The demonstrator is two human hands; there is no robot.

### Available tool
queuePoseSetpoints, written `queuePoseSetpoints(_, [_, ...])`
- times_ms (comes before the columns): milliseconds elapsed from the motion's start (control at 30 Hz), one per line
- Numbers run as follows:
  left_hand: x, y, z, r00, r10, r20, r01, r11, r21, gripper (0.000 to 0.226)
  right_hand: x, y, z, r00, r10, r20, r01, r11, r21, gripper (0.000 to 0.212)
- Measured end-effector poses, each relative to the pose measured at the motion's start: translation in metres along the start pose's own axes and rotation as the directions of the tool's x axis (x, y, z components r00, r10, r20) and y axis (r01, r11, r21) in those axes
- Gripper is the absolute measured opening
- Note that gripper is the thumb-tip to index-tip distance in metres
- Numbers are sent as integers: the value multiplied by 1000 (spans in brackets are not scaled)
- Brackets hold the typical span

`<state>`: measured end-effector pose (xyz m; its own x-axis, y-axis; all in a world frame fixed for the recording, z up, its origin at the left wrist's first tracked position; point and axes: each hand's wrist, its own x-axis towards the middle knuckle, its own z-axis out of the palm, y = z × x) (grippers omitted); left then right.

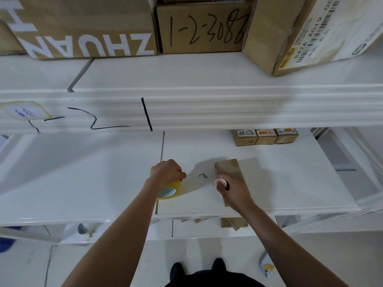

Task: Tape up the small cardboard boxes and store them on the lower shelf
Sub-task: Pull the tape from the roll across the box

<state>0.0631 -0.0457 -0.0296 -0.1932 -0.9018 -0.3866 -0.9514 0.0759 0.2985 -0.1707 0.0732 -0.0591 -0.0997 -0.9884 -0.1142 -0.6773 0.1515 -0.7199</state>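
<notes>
the white shelving [207, 112] in front of you carries three big cartons up top: the printed carton [83, 25] at left, the hand-numbered carton [203, 27] in the middle and the labelled carton [300, 32] at right. they are well apart from your work, so they play no part here. below them is the shelf board [83, 172] you are working on. at its back right stand three small labelled boxes [265, 136] side by side in a row, seemingly stored already. the small cardboard box [230, 168] you are sealing lies flat on that board, near its front edge, so you can press down on it. your right hand [232, 190] lies over the near part of the box, its fingers curled round a small pale tool [220, 181], probably a cutter, though i cannot tell for sure. your left hand [166, 172] grips the yellow tape roll [169, 191] and holds it out to the left of the box, so the clear tape strip [199, 181] runs taut between roll and box. taut tape cuts cleanly, so i judge the cut to be the step in hand. beneath the board's front edge a few more cardboard pieces [232, 222] show
</notes>
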Motion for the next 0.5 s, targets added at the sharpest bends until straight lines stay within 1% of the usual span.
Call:
queuePoseSetpoints(67, [0, -1, 0, 1000, 1, 1, -1, 1000, 1, 20, 0, 0, -1, 1000, 0, 6, 0, 1000, -1, 20])
queuePoseSetpoints(167, [1, -2, 0, 1000, 12, 9, -12, 1000, 9, 21, 2, 0, -1, 999, 24, -34, -23, 1000, 21, 7])
queuePoseSetpoints(267, [1, -3, 0, 1000, 23, 14, -23, 1000, 13, 21, 5, -2, -2, 993, 76, -85, -71, 996, 57, 9])
queuePoseSetpoints(367, [1, -2, 1, 1000, 25, 5, -26, 999, 23, 22, 5, -4, -5, 982, 155, -103, -135, 974, 180, 9])
queuePoseSetpoints(433, [1, -1, 1, 1000, 32, 2, -32, 999, 33, 22, 5, -4, -8, 981, 168, -100, -137, 957, 257, 13])
queuePoseSetpoints(500, [1, -1, 1, 999, 35, 1, -35, 999, 40, 22, 5, -3, -11, 982, 165, -90, -133, 948, 288, 16])
